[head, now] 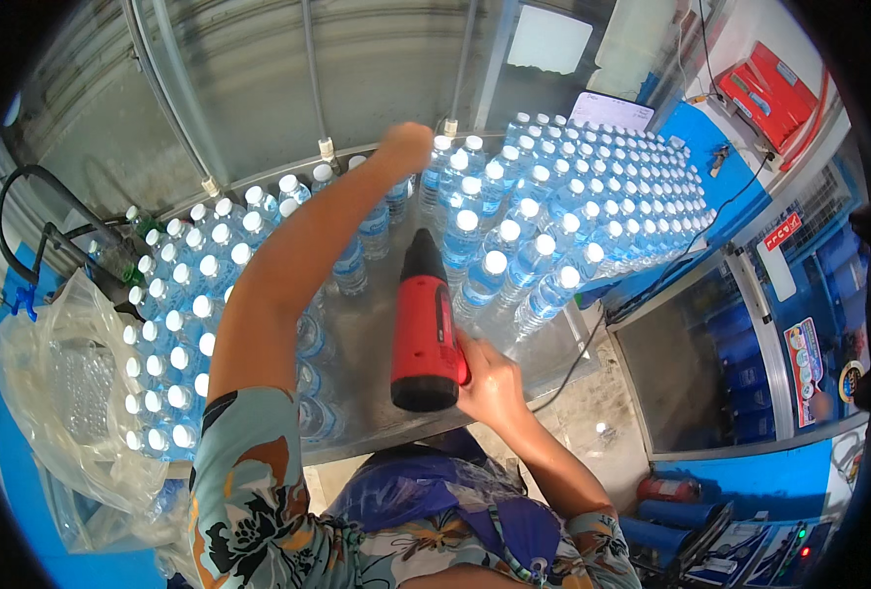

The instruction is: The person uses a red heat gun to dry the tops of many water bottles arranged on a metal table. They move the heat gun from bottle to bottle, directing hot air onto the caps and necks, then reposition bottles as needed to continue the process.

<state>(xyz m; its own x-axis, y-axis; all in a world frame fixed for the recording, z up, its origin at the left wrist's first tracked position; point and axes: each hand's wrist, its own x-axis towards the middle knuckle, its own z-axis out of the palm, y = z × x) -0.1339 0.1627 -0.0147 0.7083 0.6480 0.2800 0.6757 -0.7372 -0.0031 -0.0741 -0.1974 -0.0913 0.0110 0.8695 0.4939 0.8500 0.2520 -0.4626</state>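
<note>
A red heat gun (424, 331) with a black nozzle is held by the handle in my right hand (491, 379), its nozzle pointing away from me. My left arm reaches far across the metal table (365, 353). The left hand (408, 143) is blurred at the back edge, beside a white-capped water bottle (441, 166) and above another clear bottle (397, 199). Whether its fingers grip anything cannot be made out. Rows of capped, blue-labelled bottles (181, 272) stand to the left, partly hidden by my arm. Several bottles (505, 235) stand right of the nozzle.
A dense block of bottles (642, 191) fills the right back. Clear plastic bags (74, 368) hang at the left, below a black hose (5, 221). The heat gun's dark cord (579, 375) runs off the table's right side. A red case (770, 96) sits at the upper right.
</note>
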